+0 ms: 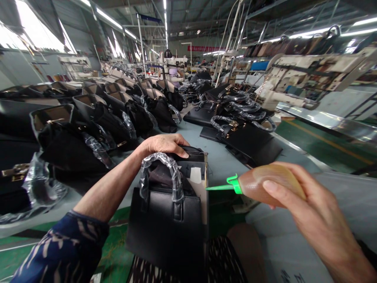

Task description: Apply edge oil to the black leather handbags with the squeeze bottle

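Observation:
In front of me stands a black handbag, its handle wrapped in clear plastic. My left hand rests over the bag's far top edge, thumb on the near side and fingers curled out of sight behind it, gripping the bag. A small white label shows on the bag's open inner side. My right hand is wrapped around a squeeze bottle of amber liquid with a green nozzle. The bottle lies sideways, its nozzle tip at the bag's right edge, touching or very close to it.
Rows of black handbags stand on the grey table at left. More bags with plastic-wrapped handles lie stacked at right. A sewing machine stands further right. Below is a green floor.

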The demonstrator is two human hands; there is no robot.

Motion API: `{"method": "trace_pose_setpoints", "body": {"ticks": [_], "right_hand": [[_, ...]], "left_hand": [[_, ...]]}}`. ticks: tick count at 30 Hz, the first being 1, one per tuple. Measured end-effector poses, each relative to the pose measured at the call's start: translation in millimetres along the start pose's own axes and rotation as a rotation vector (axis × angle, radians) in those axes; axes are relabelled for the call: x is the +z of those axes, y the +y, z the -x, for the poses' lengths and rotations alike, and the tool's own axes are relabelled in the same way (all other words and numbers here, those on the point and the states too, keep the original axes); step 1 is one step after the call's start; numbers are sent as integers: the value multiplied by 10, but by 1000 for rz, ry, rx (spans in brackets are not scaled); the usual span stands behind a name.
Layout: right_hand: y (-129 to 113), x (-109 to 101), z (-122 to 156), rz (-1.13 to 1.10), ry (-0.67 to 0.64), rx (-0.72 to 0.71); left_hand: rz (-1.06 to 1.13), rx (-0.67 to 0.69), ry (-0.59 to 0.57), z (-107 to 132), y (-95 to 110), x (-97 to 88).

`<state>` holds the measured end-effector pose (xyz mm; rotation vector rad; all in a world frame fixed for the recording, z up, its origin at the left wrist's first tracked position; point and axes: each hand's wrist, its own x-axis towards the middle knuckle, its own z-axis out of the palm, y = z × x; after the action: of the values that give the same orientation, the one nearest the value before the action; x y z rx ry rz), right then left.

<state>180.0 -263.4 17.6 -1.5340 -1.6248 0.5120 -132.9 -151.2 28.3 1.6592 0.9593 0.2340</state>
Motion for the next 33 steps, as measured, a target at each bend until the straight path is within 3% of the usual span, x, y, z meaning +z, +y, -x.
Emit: {"method": "trace_pose_setpoints", "body": {"ticks": [33], "right_hand": [[270, -8, 392, 122, -58, -46]], "left_hand": [[-32, -20, 0, -35, -16, -10]]}}
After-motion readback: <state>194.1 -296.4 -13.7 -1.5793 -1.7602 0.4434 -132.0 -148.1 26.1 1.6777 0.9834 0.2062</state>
